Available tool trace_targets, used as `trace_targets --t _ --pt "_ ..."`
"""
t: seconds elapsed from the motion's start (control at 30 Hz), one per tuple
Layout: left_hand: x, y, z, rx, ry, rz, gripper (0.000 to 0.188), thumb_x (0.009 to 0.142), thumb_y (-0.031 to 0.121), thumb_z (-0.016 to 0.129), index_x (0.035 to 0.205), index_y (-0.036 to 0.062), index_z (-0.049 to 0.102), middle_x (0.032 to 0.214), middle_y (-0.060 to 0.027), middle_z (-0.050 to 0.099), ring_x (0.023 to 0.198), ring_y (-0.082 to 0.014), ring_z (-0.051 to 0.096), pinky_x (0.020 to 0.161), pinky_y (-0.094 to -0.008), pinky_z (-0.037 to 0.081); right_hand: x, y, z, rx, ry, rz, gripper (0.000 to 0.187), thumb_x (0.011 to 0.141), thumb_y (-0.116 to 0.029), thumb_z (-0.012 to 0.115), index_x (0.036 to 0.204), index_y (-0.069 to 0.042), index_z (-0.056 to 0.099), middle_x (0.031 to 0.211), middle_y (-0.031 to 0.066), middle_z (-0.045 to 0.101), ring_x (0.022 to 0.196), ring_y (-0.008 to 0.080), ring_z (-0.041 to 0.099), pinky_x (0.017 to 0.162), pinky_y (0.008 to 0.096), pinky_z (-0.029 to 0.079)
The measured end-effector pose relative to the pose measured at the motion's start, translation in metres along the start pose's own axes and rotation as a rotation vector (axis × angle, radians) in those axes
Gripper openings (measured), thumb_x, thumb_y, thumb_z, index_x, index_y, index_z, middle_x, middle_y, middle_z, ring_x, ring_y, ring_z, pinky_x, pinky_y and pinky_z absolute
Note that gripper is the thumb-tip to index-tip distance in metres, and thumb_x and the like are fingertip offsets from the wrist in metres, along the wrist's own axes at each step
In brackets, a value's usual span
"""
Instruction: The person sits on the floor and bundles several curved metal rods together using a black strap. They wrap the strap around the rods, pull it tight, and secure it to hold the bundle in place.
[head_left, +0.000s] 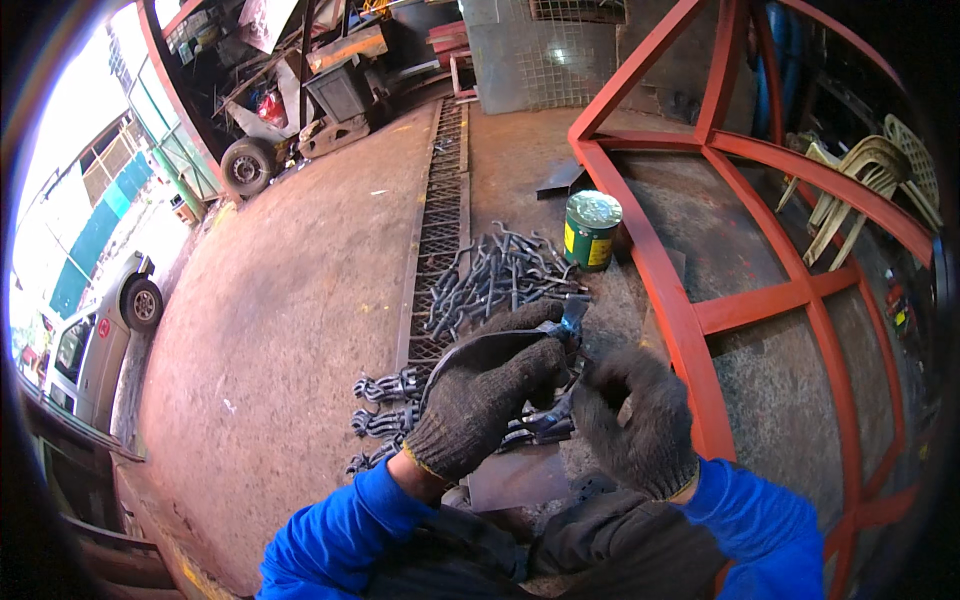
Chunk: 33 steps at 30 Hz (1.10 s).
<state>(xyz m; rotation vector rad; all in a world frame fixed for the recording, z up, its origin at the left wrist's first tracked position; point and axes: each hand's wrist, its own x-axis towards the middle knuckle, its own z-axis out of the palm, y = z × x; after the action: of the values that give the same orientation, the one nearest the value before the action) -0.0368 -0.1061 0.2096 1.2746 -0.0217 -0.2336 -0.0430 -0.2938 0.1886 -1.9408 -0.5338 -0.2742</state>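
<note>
My left hand [495, 395], in a dark knit glove, is closed around a dark curved piece [468, 352]. A shiny bluish end [574, 312] sticks out beyond its fingers; the exact kind is hidden by the glove. Close by on the right, my right hand [640, 420], gloved alike and slightly blurred, has its thumb and fingers curled together in a pinch; what lies between them is too small to make out. Beyond both hands lies a loose pile of bent dark metal rods [500, 275]. More hooked rods [385, 420] lie in rows beside and beneath my left hand.
A green and yellow can [592, 232] stands past the pile. A red metal frame [690, 340] rises along the right. A metal grating [440, 215] runs away across the concrete floor [290, 300]. Plastic chairs [860, 180], a wheel [247, 167] and a parked vehicle [100, 345] are farther off.
</note>
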Motion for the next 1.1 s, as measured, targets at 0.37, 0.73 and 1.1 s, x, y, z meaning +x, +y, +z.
trace_targets --t 0.37,0.73,1.1 --pt "-0.006 0.008 0.006 -0.033 -0.102 -0.16 0.046 0.094 0.02 0.068 0.134 0.0028 0.054 0.113 -0.0038 0.065 0.093 -0.0081 0.06 0.078 -0.0208 0.05 0.015 0.012 -0.012 0.003 -0.106 -0.046 0.03 0.085 -0.012 0.073 0.112 -0.003 0.065 0.1 0.0148 0.066 0.091 0.0267 0.065 0.082 0.0372 0.052" --pt "-0.001 0.008 0.002 0.143 -0.159 -0.074 0.045 0.096 0.017 0.064 0.135 -0.0018 0.053 0.129 -0.0099 0.06 0.11 -0.0144 0.059 0.092 -0.0266 0.05 0.025 0.003 -0.035 0.582 -0.406 0.458 0.029 0.096 -0.018 0.063 0.119 -0.001 0.061 0.105 0.0086 0.066 0.097 0.0139 0.062 0.085 0.0302 0.052" --pt "-0.001 0.001 -0.005 0.439 -0.228 0.2 0.047 0.092 0.017 0.067 0.135 0.0005 0.054 0.126 -0.0127 0.063 0.111 -0.0186 0.061 0.095 -0.0312 0.05 0.024 0.016 -0.028 0.681 -0.391 0.558 0.022 0.095 -0.012 0.064 0.115 -0.003 0.062 0.1 0.0039 0.067 0.092 0.0107 0.062 0.082 0.0258 0.052"
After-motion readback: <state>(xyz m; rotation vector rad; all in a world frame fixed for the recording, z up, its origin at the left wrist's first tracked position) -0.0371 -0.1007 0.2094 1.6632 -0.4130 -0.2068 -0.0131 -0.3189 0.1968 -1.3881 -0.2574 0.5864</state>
